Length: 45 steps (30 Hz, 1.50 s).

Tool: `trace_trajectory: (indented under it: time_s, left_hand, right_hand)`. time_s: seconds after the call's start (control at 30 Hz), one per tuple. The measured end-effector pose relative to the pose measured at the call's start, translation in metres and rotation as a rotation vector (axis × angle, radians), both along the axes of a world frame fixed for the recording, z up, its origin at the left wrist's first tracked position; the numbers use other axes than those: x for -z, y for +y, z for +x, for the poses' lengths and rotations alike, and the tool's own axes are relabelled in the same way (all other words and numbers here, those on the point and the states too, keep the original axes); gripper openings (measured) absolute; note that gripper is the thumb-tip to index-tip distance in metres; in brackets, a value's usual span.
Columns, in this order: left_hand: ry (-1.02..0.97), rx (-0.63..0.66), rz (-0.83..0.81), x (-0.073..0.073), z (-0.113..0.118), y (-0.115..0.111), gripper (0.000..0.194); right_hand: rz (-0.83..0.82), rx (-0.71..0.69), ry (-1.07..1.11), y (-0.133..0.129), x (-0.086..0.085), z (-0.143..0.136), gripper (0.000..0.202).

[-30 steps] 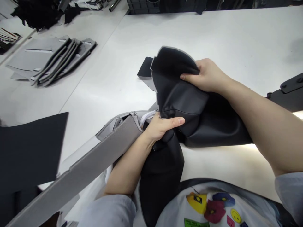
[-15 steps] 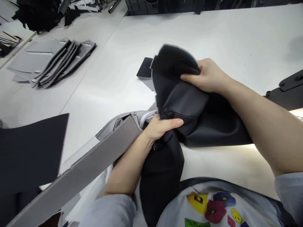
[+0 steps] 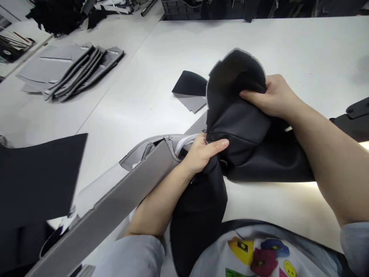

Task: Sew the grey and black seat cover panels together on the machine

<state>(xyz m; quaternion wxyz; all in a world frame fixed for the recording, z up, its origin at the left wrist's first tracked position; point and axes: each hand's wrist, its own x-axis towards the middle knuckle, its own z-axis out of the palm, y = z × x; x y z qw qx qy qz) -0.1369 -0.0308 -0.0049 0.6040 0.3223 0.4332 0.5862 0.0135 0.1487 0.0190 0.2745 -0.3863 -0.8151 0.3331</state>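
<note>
Black cover point(image 3: 239, 119) was held over the near part of the white table point(image 3: 129, 107), with one flap reaching down to the person at the table's near edge. Left hand point(image 3: 201, 154): clamped on the cover at a fold above the table, thumb laid on top, other fingers hidden. Right hand point(image 3: 275, 94): clamped on the cover's upper end, farther in over the table, thumb in front, remaining fingers behind and out of sight. The hands were apart, the cover spanning between them.

From where I stood, a long grey panel point(image 3: 129, 196) sloped from beside the left hand across the table's near left part; whether it was joined to the cover could not be determined.

Status: a seam point(image 3: 230, 135) crossed the cover, so some joining was judged complete. The notched outer edge point(image 3: 207, 96) was raw, so edge work probably remained; its full extent could not be seen. Unheld on the table were a small black-and-grey piece point(image 3: 190, 84) beyond the cover and stacked grey panels point(image 3: 80, 71) toward the table's far left.
</note>
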Motion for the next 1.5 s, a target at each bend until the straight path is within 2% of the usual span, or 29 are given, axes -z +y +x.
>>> trace_trajectory:
  time_s: [0.13,0.33,0.43,0.57,0.63,0.77,0.93,1.07,1.17,1.27,1.5]
  left_hand:
    - [-0.013,-0.054,0.019,0.004,0.002,0.000,0.036]
    - [0.041,-0.074,0.015,0.001,0.001,0.000,0.050]
    - [0.087,-0.003,0.006,-0.001,-0.001,0.002,0.047]
    - [0.161,0.133,-0.086,-0.003,-0.004,0.005,0.053]
    - [0.205,0.156,-0.121,-0.004,-0.006,0.006,0.053]
    - [0.247,0.128,-0.174,-0.002,-0.011,0.004,0.050]
    - [0.156,0.128,-0.246,0.007,-0.020,-0.003,0.049]
    - [0.062,0.193,-0.294,0.012,-0.019,-0.004,0.046]
    - [0.020,0.192,-0.289,0.014,-0.013,-0.001,0.047]
    - [0.025,0.151,-0.250,0.012,-0.007,0.004,0.056]
    - [0.035,0.128,-0.236,0.010,-0.005,0.007,0.068]
  right_hand:
    - [0.015,-0.046,-0.010,0.002,0.003,-0.001,0.024]
    - [-0.005,-0.046,-0.001,0.003,0.007,0.002,0.021]
    - [-0.075,0.026,0.060,0.000,0.001,-0.002,0.022]
    - [-0.121,0.133,0.154,-0.007,-0.019,-0.023,0.016]
    - [-0.096,0.102,0.134,-0.008,-0.028,-0.038,0.014]
    - [-0.014,-0.076,-0.024,-0.005,-0.035,-0.058,0.017]
    - [0.077,-0.174,-0.157,-0.005,-0.026,-0.067,0.022]
    - [-0.031,-0.205,-0.215,-0.011,-0.009,-0.067,0.022]
    - [-0.132,-0.169,-0.226,-0.011,0.006,-0.061,0.022]
    - [-0.155,-0.114,-0.223,-0.007,0.016,-0.051,0.022]
    - [-0.183,-0.069,-0.175,-0.002,0.016,-0.042,0.021]
